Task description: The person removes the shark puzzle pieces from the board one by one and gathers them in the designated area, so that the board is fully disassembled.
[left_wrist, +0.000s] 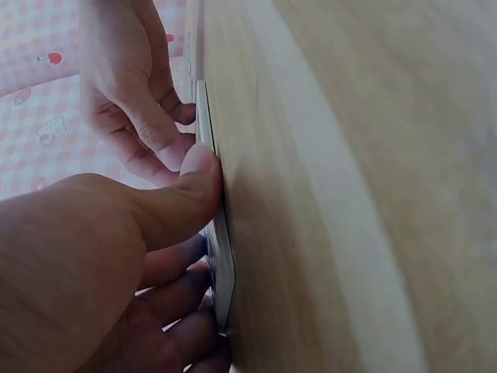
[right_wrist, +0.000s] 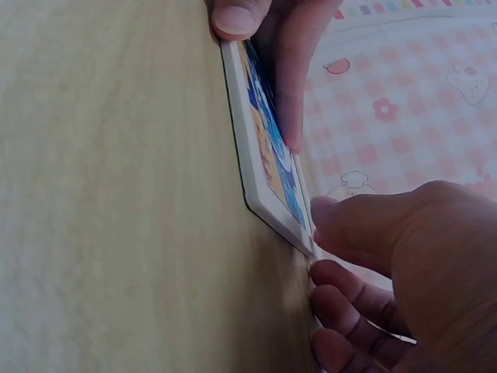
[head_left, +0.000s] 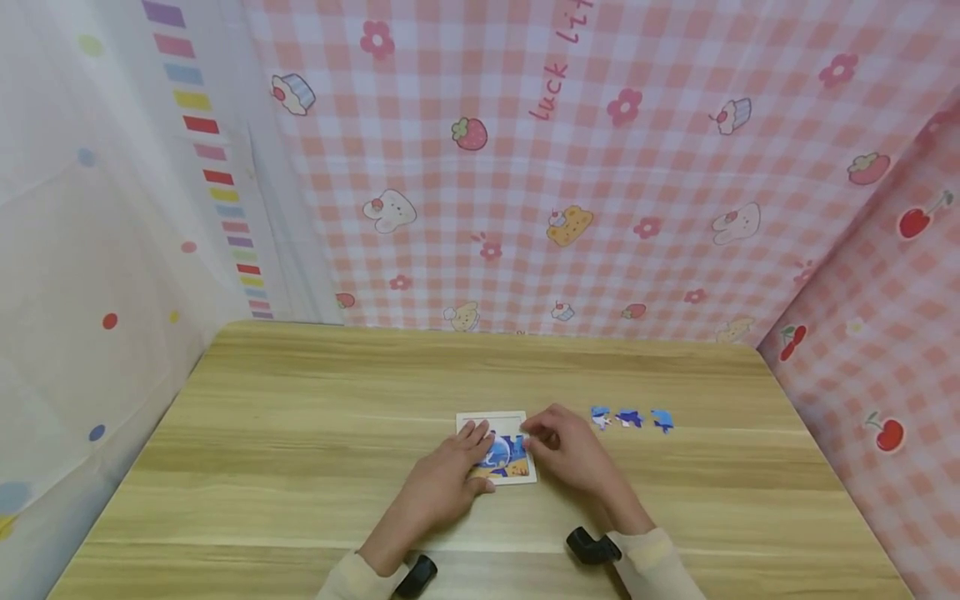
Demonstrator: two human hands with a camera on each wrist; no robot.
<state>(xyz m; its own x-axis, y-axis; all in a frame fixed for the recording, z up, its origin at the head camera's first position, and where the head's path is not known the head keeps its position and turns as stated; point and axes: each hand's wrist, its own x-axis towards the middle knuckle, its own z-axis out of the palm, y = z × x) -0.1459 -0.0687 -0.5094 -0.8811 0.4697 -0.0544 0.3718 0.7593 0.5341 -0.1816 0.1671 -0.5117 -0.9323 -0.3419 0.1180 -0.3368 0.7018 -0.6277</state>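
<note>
A small jigsaw puzzle in a white frame (head_left: 491, 415) lies on the table. Its lower part holds blue and orange picture pieces; the upper part shows bare white board. My left hand (head_left: 448, 473) rests on its left side, fingers stretched over the picture and thumb at the front edge (left_wrist: 203, 159). From the right, my right hand (head_left: 567, 446) reaches the frame's right edge. Its thumb (right_wrist: 330, 221) lies right at the edge of the picture, and the bent fingers (right_wrist: 338, 307) sit beside the frame, apart from the thumb. No loose piece shows between them.
To the right of the frame, three loose blue puzzle pieces lie in a row: one (head_left: 601, 417), a middle one (head_left: 629, 417) and a far right one (head_left: 662, 420). The wooden table (head_left: 300, 400) meets a pink checked cloth (head_left: 510, 183) at the back.
</note>
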